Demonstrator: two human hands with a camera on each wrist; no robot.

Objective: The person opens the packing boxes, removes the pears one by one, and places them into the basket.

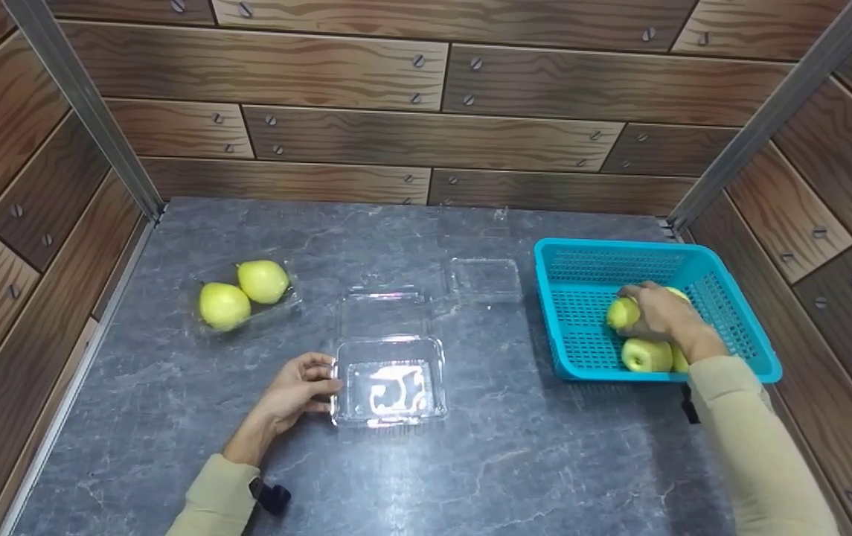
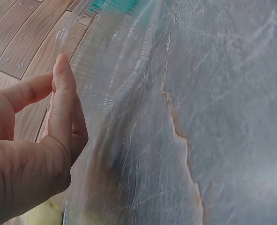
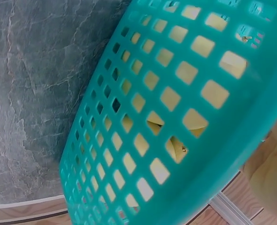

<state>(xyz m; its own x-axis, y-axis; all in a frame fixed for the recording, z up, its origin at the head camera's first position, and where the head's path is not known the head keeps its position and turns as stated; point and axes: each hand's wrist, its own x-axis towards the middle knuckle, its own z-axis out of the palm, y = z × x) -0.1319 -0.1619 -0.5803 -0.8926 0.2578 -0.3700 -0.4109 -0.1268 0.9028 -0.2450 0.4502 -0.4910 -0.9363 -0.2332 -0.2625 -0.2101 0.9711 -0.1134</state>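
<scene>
My left hand (image 1: 295, 391) pinches the left rim of an open clear plastic clamshell box (image 1: 388, 381), thumb on one side and fingers on the other. Its hinged lid (image 1: 382, 313) lies folded back on the far side. In the left wrist view the fingertips (image 2: 63, 70) meet at the box's thin edge. Over in the turquoise basket (image 1: 571, 298), my right hand (image 1: 660, 313) curls its fingers round a yellow-green pear (image 1: 622, 313). Another pear (image 1: 646, 355) lies just below that hand, with more partly hidden under the wrist. The right wrist view shows mostly the basket's perforated wall (image 3: 175, 75).
To the left, two yellow-green pears (image 1: 225, 306) sit in another clear plastic box. A further empty clear box (image 1: 484, 280) stands between the middle box and the basket. Wood-patterned walls (image 1: 336, 138) enclose the grey marbled table (image 1: 470, 461) at the back and sides.
</scene>
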